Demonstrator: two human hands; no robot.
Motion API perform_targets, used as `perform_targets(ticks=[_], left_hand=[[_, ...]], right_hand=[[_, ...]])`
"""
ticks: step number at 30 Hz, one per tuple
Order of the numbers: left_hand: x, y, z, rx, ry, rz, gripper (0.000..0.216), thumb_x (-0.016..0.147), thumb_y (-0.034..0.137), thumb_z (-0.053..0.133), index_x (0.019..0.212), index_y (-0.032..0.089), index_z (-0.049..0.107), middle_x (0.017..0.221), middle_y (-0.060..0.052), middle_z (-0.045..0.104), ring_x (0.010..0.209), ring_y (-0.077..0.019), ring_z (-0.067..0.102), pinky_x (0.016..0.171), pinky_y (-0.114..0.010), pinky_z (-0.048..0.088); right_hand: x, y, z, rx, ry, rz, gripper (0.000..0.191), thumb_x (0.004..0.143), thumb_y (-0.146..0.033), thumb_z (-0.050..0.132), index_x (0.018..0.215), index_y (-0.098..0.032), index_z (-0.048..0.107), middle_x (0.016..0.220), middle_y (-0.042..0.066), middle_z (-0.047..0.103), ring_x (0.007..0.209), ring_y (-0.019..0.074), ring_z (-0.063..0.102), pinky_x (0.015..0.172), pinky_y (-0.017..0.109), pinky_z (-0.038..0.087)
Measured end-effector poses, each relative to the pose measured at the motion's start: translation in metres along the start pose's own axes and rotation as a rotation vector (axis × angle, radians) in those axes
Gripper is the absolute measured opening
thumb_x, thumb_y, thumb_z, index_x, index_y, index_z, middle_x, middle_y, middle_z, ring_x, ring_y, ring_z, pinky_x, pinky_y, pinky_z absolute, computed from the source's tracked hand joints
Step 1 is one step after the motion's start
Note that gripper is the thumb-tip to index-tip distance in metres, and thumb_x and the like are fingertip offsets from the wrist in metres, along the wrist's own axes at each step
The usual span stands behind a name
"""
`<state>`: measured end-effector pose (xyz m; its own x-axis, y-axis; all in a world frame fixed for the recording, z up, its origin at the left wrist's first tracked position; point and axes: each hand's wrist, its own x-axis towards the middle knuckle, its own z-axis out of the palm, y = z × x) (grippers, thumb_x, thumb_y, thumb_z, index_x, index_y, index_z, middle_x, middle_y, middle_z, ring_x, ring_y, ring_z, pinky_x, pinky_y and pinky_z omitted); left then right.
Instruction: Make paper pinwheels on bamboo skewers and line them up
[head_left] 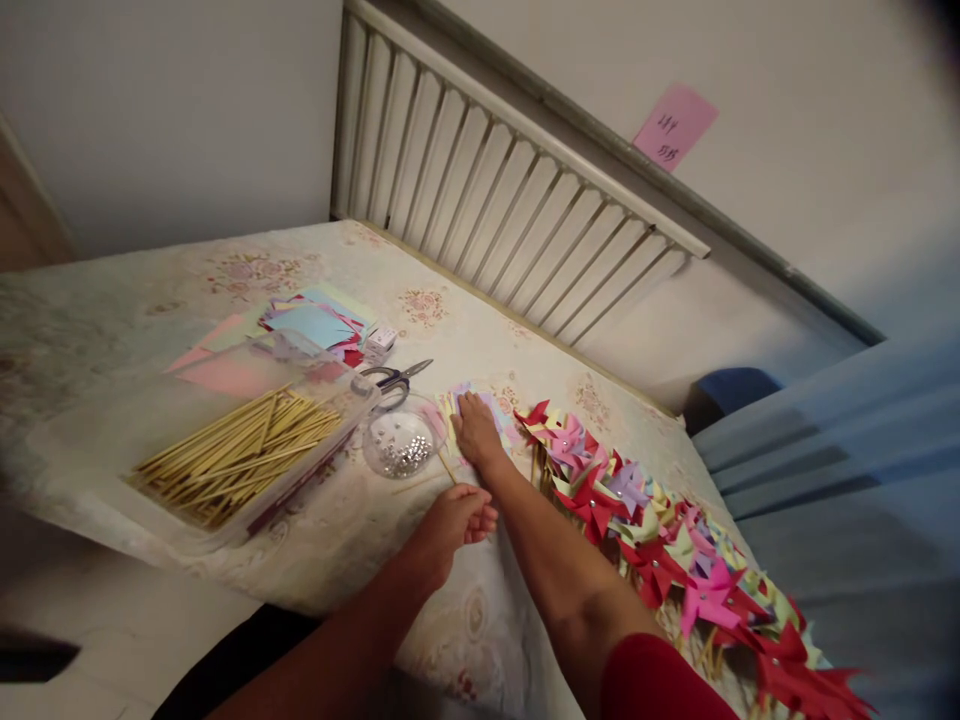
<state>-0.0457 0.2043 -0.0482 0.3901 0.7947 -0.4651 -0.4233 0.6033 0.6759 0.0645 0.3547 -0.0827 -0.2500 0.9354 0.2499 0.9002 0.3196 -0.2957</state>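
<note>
My left hand (pixel 459 518) is closed with the fingers curled, and a thin wooden stick (pixel 445 466) juts up from its fingertips. Beyond it, my right hand (pixel 477 428) rests over a stack of pastel paper pieces (pixel 488 406), its fingers stretched down onto them. Whether a sheet is between those fingers cannot be made out. Left of both hands is a clear round dish (pixel 380 462) holding many small shiny silver pieces (pixel 409 455). Another loose stick (pixel 417 485) lies on the tablecloth just in front of that dish.
A clear plastic box (pixel 225 540) of wooden sticks (pixel 240 450) stands at left. Behind it are coloured paper sheets (pixel 315 324), a small white box (pixel 380 343) and scissors (pixel 401 380). Paper pinwheels (pixel 592 503) crowd the right side. A radiator (pixel 480 170) and blue curtain (pixel 825 470) border the table.
</note>
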Motion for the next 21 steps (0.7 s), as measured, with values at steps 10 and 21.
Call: perform_targets(ticks=[10,21], left_hand=[[0.001,-0.001,0.010,-0.002,-0.007,-0.017,0.016,0.071,0.029,0.068,0.078,0.016,0.061,0.074,-0.005,0.069,0.065,-0.0144,0.062,0.068,-0.029,0.044],[0.003,0.003,0.005,0.000,0.011,0.030,0.019,0.070,0.030,0.068,0.079,0.016,0.059,0.072,-0.005,0.068,0.066,-0.0141,0.063,0.068,-0.027,0.046]], right_hand=[[-0.010,0.004,0.013,-0.043,0.010,-0.014,0.048,0.098,-0.031,0.043,0.144,-0.018,0.043,0.154,0.015,0.038,0.146,0.0265,0.026,0.117,0.049,0.016],[0.001,0.008,-0.032,0.053,0.111,0.194,0.034,0.087,-0.026,0.056,0.117,-0.014,0.067,0.120,0.012,0.068,0.112,0.0216,0.060,0.103,0.032,0.038]])
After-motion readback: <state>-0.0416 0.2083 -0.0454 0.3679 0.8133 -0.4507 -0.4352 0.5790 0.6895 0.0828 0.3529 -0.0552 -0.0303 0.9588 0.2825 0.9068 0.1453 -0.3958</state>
